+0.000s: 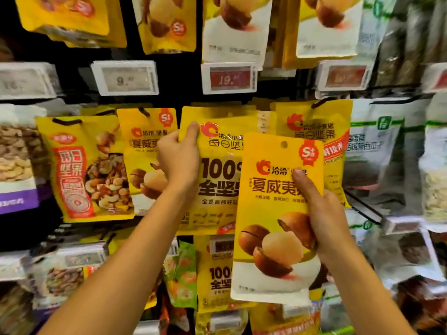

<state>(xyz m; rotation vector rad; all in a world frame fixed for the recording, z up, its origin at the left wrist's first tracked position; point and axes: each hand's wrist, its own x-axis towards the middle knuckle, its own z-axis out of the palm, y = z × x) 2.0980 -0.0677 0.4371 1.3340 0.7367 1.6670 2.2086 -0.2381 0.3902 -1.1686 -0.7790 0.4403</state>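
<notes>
I face a shop rack of hanging snack bags. My right hand [324, 221] grips a yellow macadamia nut bag [273, 238] by its right edge, thumb on the front, held off the rack in front of the other bags. My left hand [179, 160] pinches the upper left edge of a yellow "100%" mixed nut bag [217, 180] that hangs in the middle row, thumb on its front. The macadamia bag overlaps the right part of that bag.
More yellow nut bags hang left [89, 170] and right [321, 141], with green and white bags [377, 146] at far right. Price tags [229, 78] sit on hooks above. Further bags [215, 274] hang in the row below.
</notes>
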